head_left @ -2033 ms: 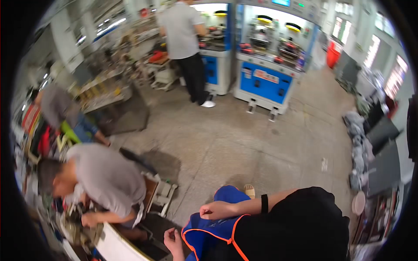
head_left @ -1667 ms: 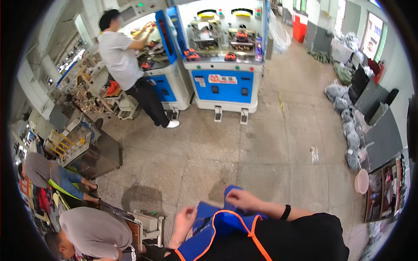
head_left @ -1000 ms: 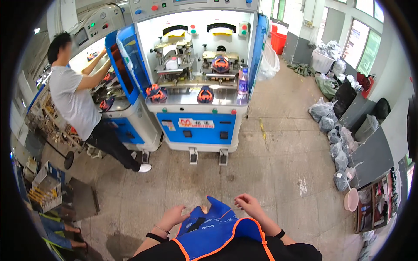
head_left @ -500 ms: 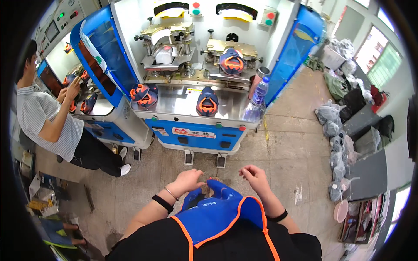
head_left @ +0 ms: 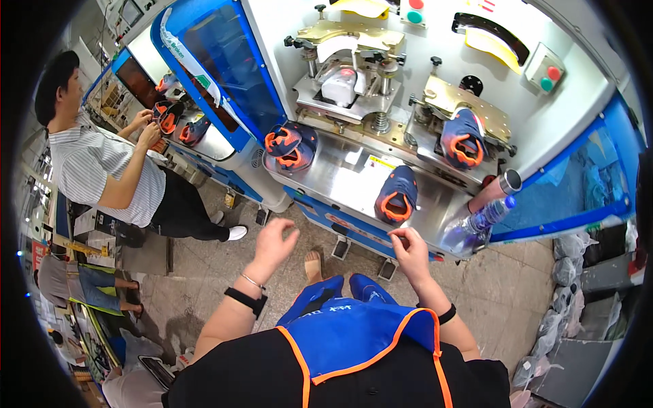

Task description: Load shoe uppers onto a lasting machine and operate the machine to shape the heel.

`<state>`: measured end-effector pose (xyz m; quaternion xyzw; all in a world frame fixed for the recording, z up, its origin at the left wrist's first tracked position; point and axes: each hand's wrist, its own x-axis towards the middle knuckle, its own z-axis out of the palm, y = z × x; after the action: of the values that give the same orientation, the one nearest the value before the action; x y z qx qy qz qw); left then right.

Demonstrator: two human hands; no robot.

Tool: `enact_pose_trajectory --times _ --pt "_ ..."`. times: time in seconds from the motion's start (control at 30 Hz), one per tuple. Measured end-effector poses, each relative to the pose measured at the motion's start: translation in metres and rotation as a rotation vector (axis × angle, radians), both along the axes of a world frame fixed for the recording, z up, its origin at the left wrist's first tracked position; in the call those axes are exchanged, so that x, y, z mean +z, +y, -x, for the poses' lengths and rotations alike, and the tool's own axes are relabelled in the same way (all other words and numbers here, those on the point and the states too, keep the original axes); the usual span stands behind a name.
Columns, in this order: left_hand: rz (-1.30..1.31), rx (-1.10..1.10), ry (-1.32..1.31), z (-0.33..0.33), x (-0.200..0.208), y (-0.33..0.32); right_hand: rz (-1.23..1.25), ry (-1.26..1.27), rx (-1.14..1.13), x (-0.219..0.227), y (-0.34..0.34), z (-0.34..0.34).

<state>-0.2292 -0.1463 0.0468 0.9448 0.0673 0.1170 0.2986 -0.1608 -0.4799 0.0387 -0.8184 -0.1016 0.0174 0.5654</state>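
Observation:
My left hand (head_left: pixel 274 243) hangs over the floor in front of the machine, its thumb apart from the fingers and nothing held. Close to the steel ledge's front edge is my right hand (head_left: pixel 411 253), empty, with fingers loosely bent. Just beyond it a dark blue and orange sneaker (head_left: pixel 398 194) sits on the ledge (head_left: pixel 340 173). Another such sneaker (head_left: pixel 462 139) is mounted at the right pressing station. A cluster of the same sneakers (head_left: pixel 291 146) lies at the ledge's left end. The left station holds a pale, shoe-shaped form (head_left: pixel 340 87) without a sneaker.
A metal tumbler (head_left: pixel 500 187) and a clear bottle with a blue cap (head_left: pixel 486 216) stand at the ledge's right end. Blue-framed doors flank the machine. A co-worker in a striped shirt (head_left: pixel 109 160) handles sneakers at the left. Foot pedals (head_left: pixel 341 247) are on the floor.
The machine now appears larger and nearer, and the view has turned. Both my hands have moved forward toward the ledge and spread slightly apart, still empty.

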Motion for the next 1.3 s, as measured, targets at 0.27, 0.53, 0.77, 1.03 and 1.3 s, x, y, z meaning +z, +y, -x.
enact_pose_trajectory --times 0.27,0.53,0.77,1.03,1.3 --pt "-0.104 -0.006 -0.282 -0.186 0.024 0.092 -0.146 0.226 -0.07 -0.007 0.053 -0.014" --pt "-0.376 -0.214 -0.183 -0.222 0.006 0.128 -0.106 0.387 -0.417 -0.027 0.084 0.007" --pt "-0.458 -0.371 -0.029 -0.222 -0.004 0.127 -0.09 0.441 -0.649 -0.033 0.076 0.004" --pt "-0.424 -0.506 0.19 -0.217 0.006 0.117 -0.186 0.324 -0.86 -0.023 0.044 -0.022" --pt "-0.515 -0.464 0.193 -0.207 -0.034 0.084 -0.474 0.192 -0.996 -0.005 -0.018 -0.073"
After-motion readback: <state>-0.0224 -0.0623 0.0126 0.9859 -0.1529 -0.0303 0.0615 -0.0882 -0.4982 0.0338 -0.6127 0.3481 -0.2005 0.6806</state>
